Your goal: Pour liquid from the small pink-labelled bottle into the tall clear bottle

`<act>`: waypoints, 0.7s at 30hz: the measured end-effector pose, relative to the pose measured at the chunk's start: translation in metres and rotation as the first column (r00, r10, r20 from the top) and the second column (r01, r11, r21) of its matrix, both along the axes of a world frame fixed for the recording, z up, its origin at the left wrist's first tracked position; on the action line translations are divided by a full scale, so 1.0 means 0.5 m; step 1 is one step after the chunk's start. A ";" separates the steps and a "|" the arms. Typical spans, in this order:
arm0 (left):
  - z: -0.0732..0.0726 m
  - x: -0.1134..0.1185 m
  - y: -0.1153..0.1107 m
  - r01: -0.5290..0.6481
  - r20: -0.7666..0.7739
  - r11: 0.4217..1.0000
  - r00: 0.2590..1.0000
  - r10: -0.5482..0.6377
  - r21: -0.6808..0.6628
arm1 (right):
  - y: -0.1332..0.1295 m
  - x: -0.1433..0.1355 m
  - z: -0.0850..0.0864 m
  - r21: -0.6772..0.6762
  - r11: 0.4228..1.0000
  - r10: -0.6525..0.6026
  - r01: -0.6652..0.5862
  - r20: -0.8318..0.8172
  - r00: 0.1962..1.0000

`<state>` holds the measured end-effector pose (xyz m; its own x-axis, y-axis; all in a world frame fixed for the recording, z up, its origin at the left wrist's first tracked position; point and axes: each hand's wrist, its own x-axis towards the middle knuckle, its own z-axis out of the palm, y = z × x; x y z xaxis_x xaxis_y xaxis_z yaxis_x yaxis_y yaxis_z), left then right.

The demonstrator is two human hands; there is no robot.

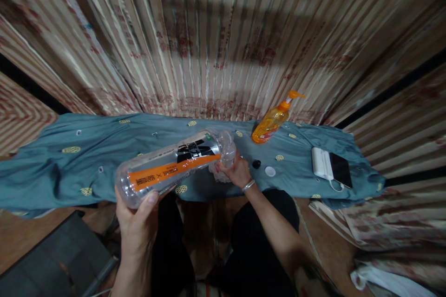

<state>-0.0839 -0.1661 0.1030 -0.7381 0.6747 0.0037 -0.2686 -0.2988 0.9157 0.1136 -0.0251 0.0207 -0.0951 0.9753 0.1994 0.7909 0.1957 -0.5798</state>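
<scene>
My left hand (137, 216) grips the base of a large clear plastic bottle (174, 167) with an orange and black label, held on its side above the table's near edge. My right hand (237, 171), with a bracelet at the wrist, is closed at the bottle's neck end, pressing what looks like a pale crumpled cloth or wipe (219, 174) against it. The bottle's mouth is hidden behind that hand. A small black cap (256, 164) and a white cap (270, 171) lie on the cloth just right of my right hand.
A blue patterned cloth (69, 167) covers the table. An orange pump bottle (275, 118) stands at the back right. A white power bank (321, 162) and black phone (340, 169) lie at the right end. Striped curtains hang behind. A dark case (59, 255) sits lower left.
</scene>
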 end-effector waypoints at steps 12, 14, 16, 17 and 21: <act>-0.019 -0.007 0.000 0.002 -0.018 1.000 1.000 -0.002 -0.005 | 0.001 0.001 0.001 -0.010 1.000 -0.005 0.006 0.052 0.999; -0.019 -0.007 0.000 -0.003 -0.023 1.000 1.000 0.003 -0.003 | 0.001 0.000 -0.001 -0.012 1.000 -0.006 0.006 0.049 0.999; -0.016 -0.006 0.001 -0.003 -0.025 1.000 1.000 0.003 -0.010 | 0.001 0.000 -0.001 -0.012 1.000 -0.005 0.006 0.041 0.999; -0.014 -0.006 0.001 0.001 -0.023 1.000 1.000 -0.002 -0.017 | 0.000 0.000 0.000 -0.011 1.000 -0.005 0.005 0.036 0.999; -0.006 -0.003 0.000 0.006 -0.007 1.000 1.000 -0.006 -0.007 | 0.000 0.000 0.001 -0.004 1.000 0.003 -0.003 0.026 1.000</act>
